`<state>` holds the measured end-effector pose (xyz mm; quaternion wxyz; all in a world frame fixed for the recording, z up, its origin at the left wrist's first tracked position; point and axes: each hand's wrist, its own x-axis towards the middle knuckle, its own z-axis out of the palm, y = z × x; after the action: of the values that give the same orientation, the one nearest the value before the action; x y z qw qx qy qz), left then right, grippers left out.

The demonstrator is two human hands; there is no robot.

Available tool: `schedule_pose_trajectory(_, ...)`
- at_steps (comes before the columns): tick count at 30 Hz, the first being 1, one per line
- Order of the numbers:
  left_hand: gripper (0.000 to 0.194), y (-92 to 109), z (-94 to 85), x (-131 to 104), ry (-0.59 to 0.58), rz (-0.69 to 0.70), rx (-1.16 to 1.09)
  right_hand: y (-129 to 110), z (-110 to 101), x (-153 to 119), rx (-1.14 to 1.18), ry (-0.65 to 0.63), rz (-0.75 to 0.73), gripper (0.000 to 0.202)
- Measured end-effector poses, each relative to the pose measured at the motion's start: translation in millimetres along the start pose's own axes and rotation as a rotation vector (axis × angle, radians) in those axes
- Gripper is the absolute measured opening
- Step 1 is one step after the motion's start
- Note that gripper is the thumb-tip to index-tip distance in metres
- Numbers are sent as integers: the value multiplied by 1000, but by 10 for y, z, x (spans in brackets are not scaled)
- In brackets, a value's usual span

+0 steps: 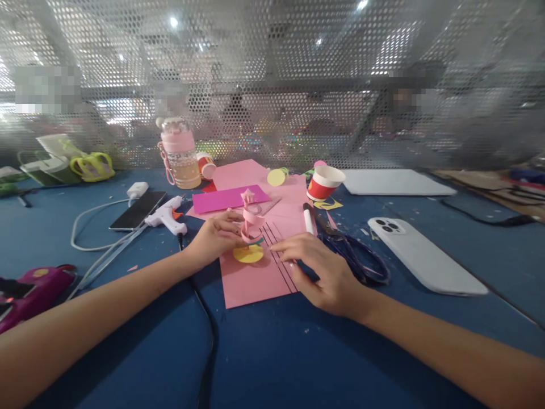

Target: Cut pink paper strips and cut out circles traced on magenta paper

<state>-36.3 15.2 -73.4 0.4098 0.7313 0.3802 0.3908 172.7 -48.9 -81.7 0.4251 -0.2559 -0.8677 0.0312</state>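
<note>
My left hand (217, 238) has its fingers closed on the left side of a pink curled paper piece (252, 226) topped by a small pink star (247, 196). Below the curl lies a yellow paper disc (248, 254), with a bit of green at its upper edge. Both rest over a pink sheet (242, 289) marked with dark parallel lines. My right hand (323, 272) hovers over the right part of that sheet, fingers bent and apart, holding nothing visible.
Scissors (357, 255), a marker (308, 218) and a white phone (426, 255) lie right. A paper cup (325, 183) stands behind. Left are a glue gun (168, 216), black phone (138, 211), cables and a bottle (181, 156). Magenta paper (225, 199) lies behind the curl.
</note>
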Motion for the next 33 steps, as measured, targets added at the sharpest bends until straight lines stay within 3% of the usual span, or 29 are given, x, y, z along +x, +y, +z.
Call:
schedule_pose_trajectory(19, 10, -4, 34, 4, 119, -42, -117, 10, 10, -21, -55, 52, 2, 22)
schedule_pose_trajectory(29, 15, 23, 29, -3, 147, -100, -166, -9, -10, -10, -79, 40, 6, 24)
schedule_pose_trajectory(33, 15, -5, 32, 2, 149, -57, -157, -19, -3, 10, -74, -25, -9, 27)
